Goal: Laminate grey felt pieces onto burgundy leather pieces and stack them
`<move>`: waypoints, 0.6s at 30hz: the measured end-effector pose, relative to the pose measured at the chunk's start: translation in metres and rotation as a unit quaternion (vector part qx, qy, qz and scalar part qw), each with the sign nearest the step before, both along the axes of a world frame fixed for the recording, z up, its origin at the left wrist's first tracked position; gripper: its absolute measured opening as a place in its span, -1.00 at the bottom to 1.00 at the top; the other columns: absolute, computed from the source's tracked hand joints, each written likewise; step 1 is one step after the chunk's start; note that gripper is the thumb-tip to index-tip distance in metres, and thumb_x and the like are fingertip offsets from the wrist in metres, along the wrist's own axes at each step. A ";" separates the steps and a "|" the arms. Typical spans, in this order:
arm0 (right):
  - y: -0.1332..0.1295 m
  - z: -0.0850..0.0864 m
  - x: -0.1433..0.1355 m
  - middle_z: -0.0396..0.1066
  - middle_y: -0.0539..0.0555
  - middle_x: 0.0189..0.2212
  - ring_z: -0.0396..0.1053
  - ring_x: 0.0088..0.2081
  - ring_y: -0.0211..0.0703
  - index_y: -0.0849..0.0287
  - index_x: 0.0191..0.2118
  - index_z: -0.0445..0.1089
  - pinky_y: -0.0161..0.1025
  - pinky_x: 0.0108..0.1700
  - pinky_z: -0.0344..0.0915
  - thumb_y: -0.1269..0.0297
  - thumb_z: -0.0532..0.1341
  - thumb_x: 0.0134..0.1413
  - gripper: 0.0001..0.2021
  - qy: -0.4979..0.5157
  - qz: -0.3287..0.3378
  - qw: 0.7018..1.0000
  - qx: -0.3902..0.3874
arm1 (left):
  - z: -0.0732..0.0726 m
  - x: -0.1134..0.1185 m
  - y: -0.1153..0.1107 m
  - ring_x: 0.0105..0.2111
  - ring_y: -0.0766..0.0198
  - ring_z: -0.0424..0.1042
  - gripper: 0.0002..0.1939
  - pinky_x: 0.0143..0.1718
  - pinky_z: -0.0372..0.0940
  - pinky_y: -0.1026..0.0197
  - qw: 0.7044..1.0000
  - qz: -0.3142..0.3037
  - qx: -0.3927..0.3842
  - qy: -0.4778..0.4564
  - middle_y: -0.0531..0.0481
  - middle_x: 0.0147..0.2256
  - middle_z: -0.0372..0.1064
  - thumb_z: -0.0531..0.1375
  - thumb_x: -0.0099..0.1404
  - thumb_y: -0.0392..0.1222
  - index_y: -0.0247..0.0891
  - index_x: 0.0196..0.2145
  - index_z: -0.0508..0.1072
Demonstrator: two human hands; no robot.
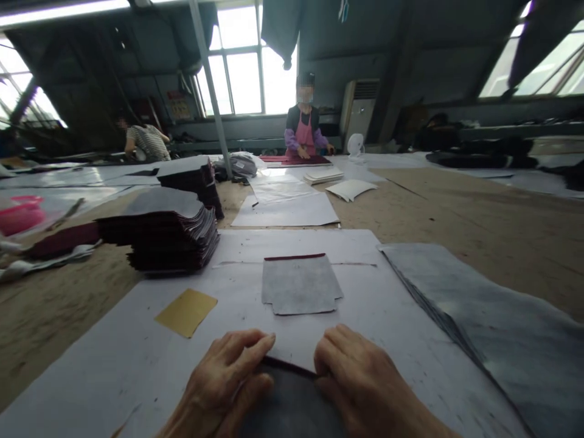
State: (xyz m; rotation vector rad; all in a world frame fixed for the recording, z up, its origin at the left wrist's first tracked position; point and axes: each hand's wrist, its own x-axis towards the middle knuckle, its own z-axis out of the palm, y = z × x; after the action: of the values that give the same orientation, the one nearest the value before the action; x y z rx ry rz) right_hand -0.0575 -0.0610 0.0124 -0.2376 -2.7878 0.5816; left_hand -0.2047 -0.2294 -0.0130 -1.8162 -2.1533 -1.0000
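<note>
Near the bottom centre lies a dark grey piece with a folded dark red edge along its top. My left hand pinches the left end of that edge between thumb and fingers. At its right end my right hand is closed on the same edge, fingers curled. Just beyond both hands a light grey cut piece with a dark red top strip lies flat on the white sheet. A yellow square rests to its left.
A tall stack of dark red and grey pieces stands at the left. Layered grey sheets cover the right side. Across the table a person in a pink apron handles red material. A pink basin sits far left.
</note>
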 end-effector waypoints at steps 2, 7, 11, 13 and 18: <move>0.003 0.004 0.000 0.31 0.05 -0.46 0.24 -0.37 -0.16 0.20 -0.49 0.24 -0.26 -0.39 0.13 0.58 0.09 -0.15 -0.86 0.035 0.035 0.999 0.007 | 0.003 -0.001 0.008 -0.30 0.31 0.39 -0.77 -0.26 0.29 0.33 0.996 -0.019 -0.051 -0.077 0.00 -0.29 0.39 0.01 0.32 -0.13 -0.13 -0.16 0.42; 0.019 0.016 0.007 0.34 0.01 -0.44 0.27 -0.41 -0.25 0.18 -0.42 0.29 -0.32 -0.37 0.13 0.48 0.09 -0.04 -0.91 -0.013 0.018 0.998 -0.057 | 0.020 0.002 0.018 -0.53 0.36 0.30 -0.67 -0.47 0.17 0.36 0.949 0.056 -0.170 -0.261 0.09 -0.60 0.31 0.08 0.22 0.04 -0.19 -0.51 0.49; 0.034 0.023 0.011 0.32 -0.03 -0.54 0.24 -0.48 -0.30 0.18 -0.53 0.31 -0.36 -0.41 0.11 0.35 0.07 0.02 -0.83 -0.106 -0.029 0.981 -0.159 | 0.026 -0.001 0.021 -0.51 0.30 0.30 -0.67 -0.43 0.16 0.33 0.931 0.098 -0.188 -0.298 0.07 -0.61 0.33 0.12 0.13 0.09 -0.18 -0.52 0.52; 0.043 0.025 0.009 0.25 -0.05 -0.62 0.17 -0.54 -0.33 0.19 -0.56 0.33 -0.37 -0.48 0.06 0.27 0.09 0.00 -0.80 -0.125 -0.073 0.960 -0.242 | 0.028 -0.008 0.026 -0.51 0.30 0.29 -0.66 -0.43 0.16 0.32 0.928 0.093 -0.175 -0.315 0.06 -0.60 0.34 0.13 0.11 0.09 -0.21 -0.53 0.52; 0.077 0.029 -0.021 0.19 -0.09 -0.66 0.11 -0.59 -0.37 0.22 -0.51 0.34 -0.39 -0.54 0.07 0.24 0.14 -0.08 -0.84 -0.086 -0.163 0.916 -0.356 | 0.038 -0.040 0.060 -0.53 0.31 0.27 -0.66 -0.48 0.13 0.32 0.919 0.091 -0.125 -0.362 0.03 -0.58 0.37 0.15 0.05 0.06 -0.28 -0.51 0.53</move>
State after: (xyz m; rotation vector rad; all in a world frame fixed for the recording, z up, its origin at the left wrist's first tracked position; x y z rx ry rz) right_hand -0.0780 0.0159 0.0418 -0.9142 -2.4724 1.5159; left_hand -0.2446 -0.1698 0.0249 -1.4134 -2.9199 -1.5984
